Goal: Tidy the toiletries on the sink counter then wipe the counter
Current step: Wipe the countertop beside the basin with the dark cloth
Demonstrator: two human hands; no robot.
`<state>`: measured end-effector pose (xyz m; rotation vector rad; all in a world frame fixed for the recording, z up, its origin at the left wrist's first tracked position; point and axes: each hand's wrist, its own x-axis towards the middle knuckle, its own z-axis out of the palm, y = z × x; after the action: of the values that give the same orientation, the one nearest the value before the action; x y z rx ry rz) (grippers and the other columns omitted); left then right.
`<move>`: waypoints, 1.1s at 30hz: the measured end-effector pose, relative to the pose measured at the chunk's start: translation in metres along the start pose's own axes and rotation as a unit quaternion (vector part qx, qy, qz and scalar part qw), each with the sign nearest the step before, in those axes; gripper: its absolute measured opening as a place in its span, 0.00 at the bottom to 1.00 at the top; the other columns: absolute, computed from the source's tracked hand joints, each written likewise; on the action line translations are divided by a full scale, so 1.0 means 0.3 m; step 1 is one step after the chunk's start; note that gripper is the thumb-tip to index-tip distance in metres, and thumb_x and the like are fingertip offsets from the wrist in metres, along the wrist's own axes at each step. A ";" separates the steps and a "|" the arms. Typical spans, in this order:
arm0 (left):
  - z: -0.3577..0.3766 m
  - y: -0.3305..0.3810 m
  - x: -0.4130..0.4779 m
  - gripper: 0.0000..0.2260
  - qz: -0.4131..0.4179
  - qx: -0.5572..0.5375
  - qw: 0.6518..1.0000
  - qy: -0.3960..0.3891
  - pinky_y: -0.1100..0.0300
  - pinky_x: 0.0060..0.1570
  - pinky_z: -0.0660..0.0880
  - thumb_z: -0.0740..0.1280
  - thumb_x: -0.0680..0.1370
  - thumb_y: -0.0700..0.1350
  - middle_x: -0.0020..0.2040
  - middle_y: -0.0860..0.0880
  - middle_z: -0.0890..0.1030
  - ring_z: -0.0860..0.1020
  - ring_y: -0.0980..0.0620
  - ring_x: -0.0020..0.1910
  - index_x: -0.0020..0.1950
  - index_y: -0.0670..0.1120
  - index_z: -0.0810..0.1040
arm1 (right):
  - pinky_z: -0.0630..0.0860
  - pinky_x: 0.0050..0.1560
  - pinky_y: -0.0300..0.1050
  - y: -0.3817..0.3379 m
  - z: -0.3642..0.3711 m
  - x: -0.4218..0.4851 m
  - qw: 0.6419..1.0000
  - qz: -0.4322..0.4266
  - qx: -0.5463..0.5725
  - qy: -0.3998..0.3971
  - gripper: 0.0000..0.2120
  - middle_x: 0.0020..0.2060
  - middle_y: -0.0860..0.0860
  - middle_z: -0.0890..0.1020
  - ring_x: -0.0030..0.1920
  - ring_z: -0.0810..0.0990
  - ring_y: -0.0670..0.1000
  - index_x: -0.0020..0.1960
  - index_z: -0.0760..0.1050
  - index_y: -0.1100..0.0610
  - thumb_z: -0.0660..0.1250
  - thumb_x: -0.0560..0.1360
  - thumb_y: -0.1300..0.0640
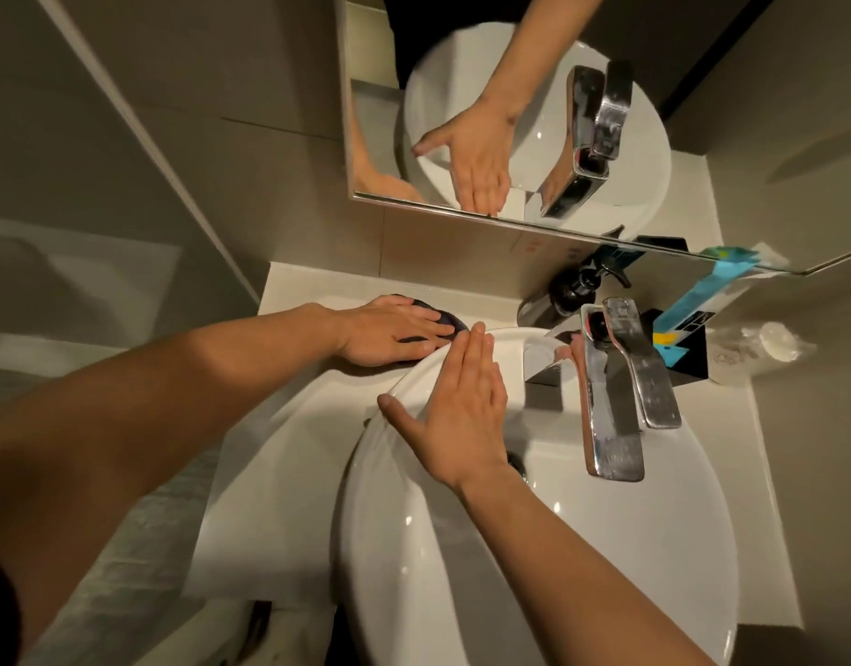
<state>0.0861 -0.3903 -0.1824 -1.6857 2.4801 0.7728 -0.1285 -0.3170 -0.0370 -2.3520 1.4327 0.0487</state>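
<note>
My left hand (395,330) presses flat on a dark cloth (451,321) lying on the white counter (288,415), behind and left of the round white basin (678,545). Fingers are spread over the cloth, which peeks out at the fingertips. My right hand (457,415) rests open and flat on the basin's far left rim, fingers together, thumb out, holding nothing. Toiletries stand at the back right: a dark pump bottle (577,288), a black holder (685,350) with a blue and white tube (716,293), and a clear bottle with a white cap (760,346).
A chrome faucet (615,401) rises over the basin's right side. A mirror (462,113) on the back wall reflects my right hand and the faucet. Grey walls close in on the left and right. A white fixture (231,632) sits below the counter's front edge.
</note>
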 end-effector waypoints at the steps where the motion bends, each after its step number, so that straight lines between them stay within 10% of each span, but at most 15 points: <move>1: -0.007 0.007 -0.026 0.23 -0.012 -0.012 1.000 -0.001 0.53 0.81 0.49 0.50 0.84 0.67 0.81 0.63 0.61 0.54 0.61 0.81 0.79 0.67 0.59 | 0.34 0.79 0.50 0.001 -0.002 -0.001 1.000 -0.001 0.002 -0.003 0.57 0.82 0.55 0.33 0.81 0.30 0.53 0.82 0.32 0.60 0.48 0.72 0.20; 33: 0.158 0.562 -0.787 0.23 -0.237 -0.178 0.950 0.100 0.57 0.76 0.39 0.47 0.86 0.59 0.83 0.60 0.56 0.49 0.58 0.82 0.82 0.60 0.57 | 0.37 0.79 0.50 -0.009 0.093 -0.238 0.997 -0.071 0.030 0.008 0.48 0.83 0.56 0.39 0.83 0.37 0.53 0.83 0.38 0.61 0.48 0.79 0.28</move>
<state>0.0221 -0.1193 -0.0881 -2.4659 1.9730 1.0721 -0.1558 -0.2457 -0.0459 -2.4018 1.2517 -0.0507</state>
